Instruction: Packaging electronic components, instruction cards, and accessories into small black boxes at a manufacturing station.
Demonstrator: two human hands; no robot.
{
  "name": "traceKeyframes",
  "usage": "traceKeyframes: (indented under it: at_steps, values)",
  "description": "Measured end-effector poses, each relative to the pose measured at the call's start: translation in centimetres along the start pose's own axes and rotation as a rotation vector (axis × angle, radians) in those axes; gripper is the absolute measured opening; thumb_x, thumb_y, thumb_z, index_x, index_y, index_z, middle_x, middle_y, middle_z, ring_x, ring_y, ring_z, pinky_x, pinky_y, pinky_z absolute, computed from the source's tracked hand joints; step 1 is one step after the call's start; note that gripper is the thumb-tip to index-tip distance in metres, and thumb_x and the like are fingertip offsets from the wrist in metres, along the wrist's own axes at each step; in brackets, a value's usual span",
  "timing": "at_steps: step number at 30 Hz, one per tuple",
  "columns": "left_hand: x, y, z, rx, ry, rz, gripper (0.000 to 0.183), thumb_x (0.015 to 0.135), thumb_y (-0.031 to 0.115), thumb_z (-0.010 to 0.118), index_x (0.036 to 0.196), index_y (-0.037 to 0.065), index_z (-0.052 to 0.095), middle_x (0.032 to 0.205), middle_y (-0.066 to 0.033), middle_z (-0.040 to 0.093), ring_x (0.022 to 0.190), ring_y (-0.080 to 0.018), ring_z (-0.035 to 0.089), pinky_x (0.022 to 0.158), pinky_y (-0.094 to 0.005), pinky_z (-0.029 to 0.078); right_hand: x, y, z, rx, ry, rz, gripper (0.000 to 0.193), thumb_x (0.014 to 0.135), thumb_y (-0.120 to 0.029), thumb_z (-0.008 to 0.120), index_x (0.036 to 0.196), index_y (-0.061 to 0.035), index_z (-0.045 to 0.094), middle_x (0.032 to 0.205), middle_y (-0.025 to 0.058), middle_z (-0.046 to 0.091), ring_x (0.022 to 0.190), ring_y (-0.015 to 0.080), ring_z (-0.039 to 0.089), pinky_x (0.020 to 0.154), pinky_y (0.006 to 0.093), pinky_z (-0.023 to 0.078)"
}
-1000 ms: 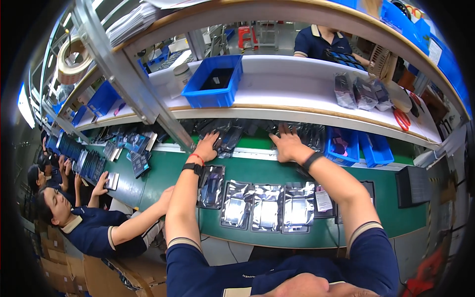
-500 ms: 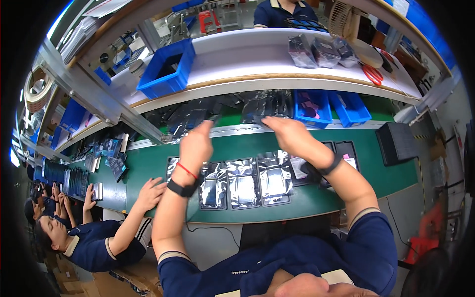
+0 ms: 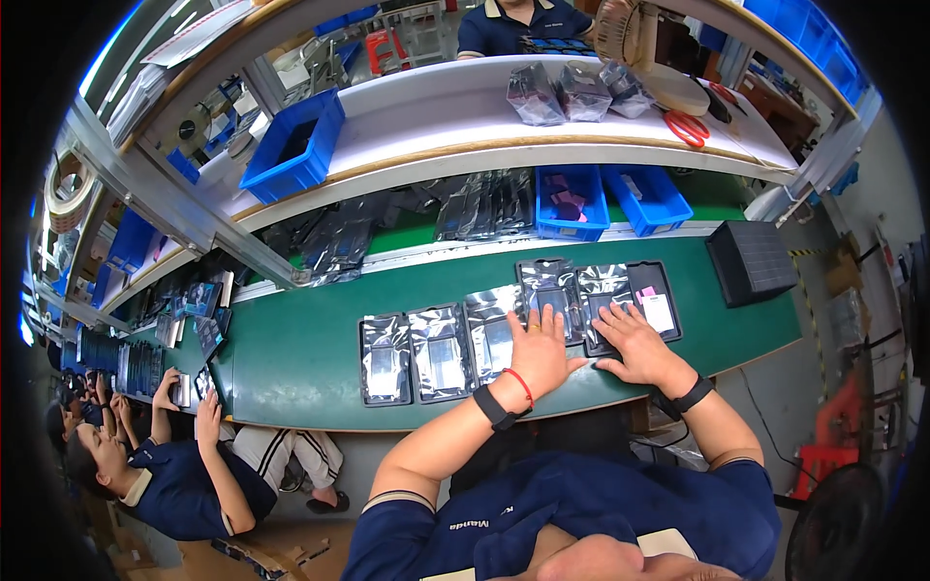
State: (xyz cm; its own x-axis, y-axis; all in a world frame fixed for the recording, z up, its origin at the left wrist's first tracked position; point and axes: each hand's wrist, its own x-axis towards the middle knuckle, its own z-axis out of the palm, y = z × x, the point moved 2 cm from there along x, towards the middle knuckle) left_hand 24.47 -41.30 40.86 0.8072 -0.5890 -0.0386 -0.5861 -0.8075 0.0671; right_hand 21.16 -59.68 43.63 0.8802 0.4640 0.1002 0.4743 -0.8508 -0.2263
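A row of shallow black trays (image 3: 415,389), most of them overlaid with a shiny clear-silver plastic bag, runs across the green table. My left hand (image 3: 541,356) lies flat with fingers spread, its fingertips on the bagged tray (image 3: 550,281) second from the row's right-hand bagged end. Beside it, my right hand (image 3: 639,347) presses open-fingered on the lower part of another bagged tray (image 3: 606,281). Neither hand grasps anything. At the row's right end, a tray without a bag holds a white card and a pink piece (image 3: 657,312).
Dark plastic bags (image 3: 484,208) are piled under the shelf, beside two blue bins (image 3: 572,230). A black box (image 3: 751,263) stands at the table's right end. On the shelf above are wrapped packs, red-handled scissors (image 3: 686,128) and a blue crate. A co-worker (image 3: 208,474) sits at the left.
Both hands have come back from the far bag piles to the row of trays. Shiny bags now lie over trays further right. The co-worker's hand has withdrawn from beside my left arm.
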Motion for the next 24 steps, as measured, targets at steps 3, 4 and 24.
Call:
traceKeyframes:
  at_steps: [3,4,24]
  values:
    - [-1.5,-1.9,-0.4,-0.147,0.017,-0.047,0.077,0.078,0.062,0.049,0.131,0.007,0.043,0.141,-0.0156,0.033,0.133,-0.0358,0.023,0.093,-0.073,0.01,1.1,-0.7,0.5,-0.051,-0.121,-0.031,0.061,0.073,-0.025,0.068,0.126,-0.0041,0.046,0.131,0.0186,0.044,0.126,0.0363,0.035,0.099,0.0596,0.027]
    - [-2.4,-2.6,-0.5,-0.137,0.015,-0.066,0.077,0.078,0.062,0.049,0.131,0.007,0.043,0.141,-0.0156,0.033,0.133,-0.0358,0.023,0.093,-0.073,0.01,1.6,-1.4,1.0,-0.041,-0.117,-0.051,0.061,0.073,-0.025,0.068,0.126,-0.0041,0.046,0.131,0.0186,0.044,0.126,0.0363,0.035,0.099,0.0596,0.027]
    - [-23.7,-33.0,-1.7,-0.249,0.078,-1.322,0.093,0.065,0.075,0.054,0.14,0.027,0.028,0.145,-0.0266,0.01,0.132,-0.05,0.006,0.093,-0.0729,0.008,20.7,-20.3,7.6,0.034,-0.274,-0.227,0.062,0.077,-0.036,0.064,0.123,0.0003,0.045,0.128,0.0273,0.042,0.119,0.0462,0.038,0.085,0.0512,0.045]
